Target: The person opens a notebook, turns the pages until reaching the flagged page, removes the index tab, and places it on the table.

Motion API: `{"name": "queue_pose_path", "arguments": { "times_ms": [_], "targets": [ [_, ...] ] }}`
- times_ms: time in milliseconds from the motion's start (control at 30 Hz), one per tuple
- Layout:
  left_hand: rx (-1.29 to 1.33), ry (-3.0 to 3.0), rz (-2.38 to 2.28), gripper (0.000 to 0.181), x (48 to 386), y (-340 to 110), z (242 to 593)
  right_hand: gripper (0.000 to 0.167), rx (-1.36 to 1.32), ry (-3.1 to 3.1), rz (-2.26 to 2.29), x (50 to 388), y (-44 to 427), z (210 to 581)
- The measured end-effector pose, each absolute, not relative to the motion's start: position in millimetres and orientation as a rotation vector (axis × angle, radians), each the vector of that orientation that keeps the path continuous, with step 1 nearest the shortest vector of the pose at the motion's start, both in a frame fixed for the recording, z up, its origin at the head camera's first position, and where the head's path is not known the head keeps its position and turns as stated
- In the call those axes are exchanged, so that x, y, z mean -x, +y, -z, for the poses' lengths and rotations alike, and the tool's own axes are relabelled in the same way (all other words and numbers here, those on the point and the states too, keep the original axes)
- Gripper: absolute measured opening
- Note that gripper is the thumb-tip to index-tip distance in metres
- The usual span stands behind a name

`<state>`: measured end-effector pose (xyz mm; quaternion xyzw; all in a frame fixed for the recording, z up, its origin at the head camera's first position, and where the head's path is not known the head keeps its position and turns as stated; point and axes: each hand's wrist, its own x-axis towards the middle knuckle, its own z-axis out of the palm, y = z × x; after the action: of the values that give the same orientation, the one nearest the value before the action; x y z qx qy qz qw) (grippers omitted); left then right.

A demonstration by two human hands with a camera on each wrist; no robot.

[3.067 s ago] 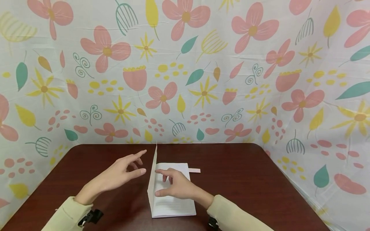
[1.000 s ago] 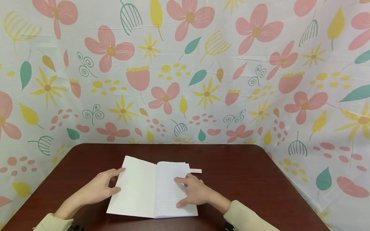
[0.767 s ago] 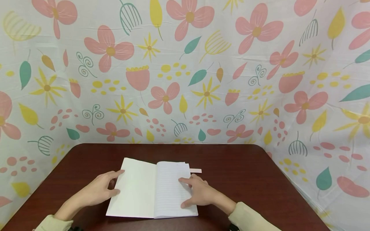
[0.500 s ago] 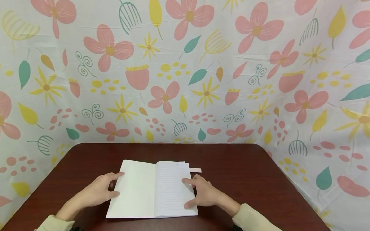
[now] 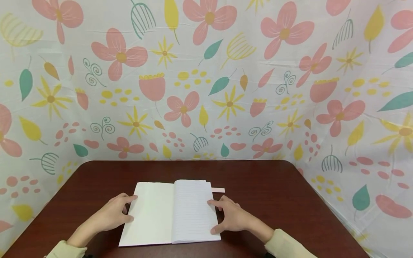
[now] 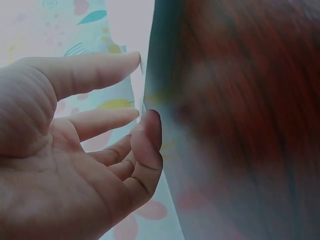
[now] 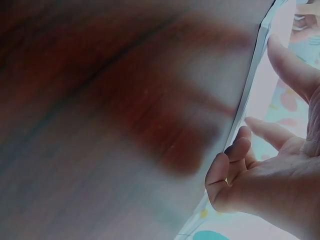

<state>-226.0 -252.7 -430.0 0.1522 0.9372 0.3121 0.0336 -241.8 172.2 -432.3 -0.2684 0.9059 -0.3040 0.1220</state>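
An opened notebook (image 5: 193, 211) lies on the table, its blank white inside cover (image 5: 150, 215) to the left and a lined page to the right. A pale pink strip (image 5: 218, 190) sticks out past its upper right edge. My left hand (image 5: 109, 213) touches the cover's left edge with thumb and index fingertips; in the left wrist view its other fingers (image 6: 149, 140) hang loosely bent by that edge. On the opposite side, my right hand (image 5: 233, 216) rests its thumb and index fingertips on the page's right margin. The right wrist view shows its remaining fingers (image 7: 220, 172) loosely bent beside the notebook.
The dark reddish-brown table (image 5: 274, 190) has rounded far corners. Behind it and along both sides hangs a white cloth (image 5: 193, 89) printed with flowers and leaves. Light sleeves (image 5: 287, 243) cover both forearms.
The cover stood upright about three seconds ago; it has swung left and lowered nearly flat beneath my left fingertips. My right hand has slid rightward across the page to its edge.
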Motion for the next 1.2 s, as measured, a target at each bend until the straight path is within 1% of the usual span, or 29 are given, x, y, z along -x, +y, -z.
{"name": "queue_pose_path", "arguments": {
  "times_ms": [333, 1200],
  "targets": [
    [-0.391, 2.863, -0.984, 0.067, 228, -252, 433, 0.088, 0.772, 2.645, 0.885, 244, 173, 435],
    [-0.343, 2.851, -1.008, 0.068, 228, -249, 431, 0.091, 0.826, 2.659, 0.856, 249, 162, 434]
  ]
}}
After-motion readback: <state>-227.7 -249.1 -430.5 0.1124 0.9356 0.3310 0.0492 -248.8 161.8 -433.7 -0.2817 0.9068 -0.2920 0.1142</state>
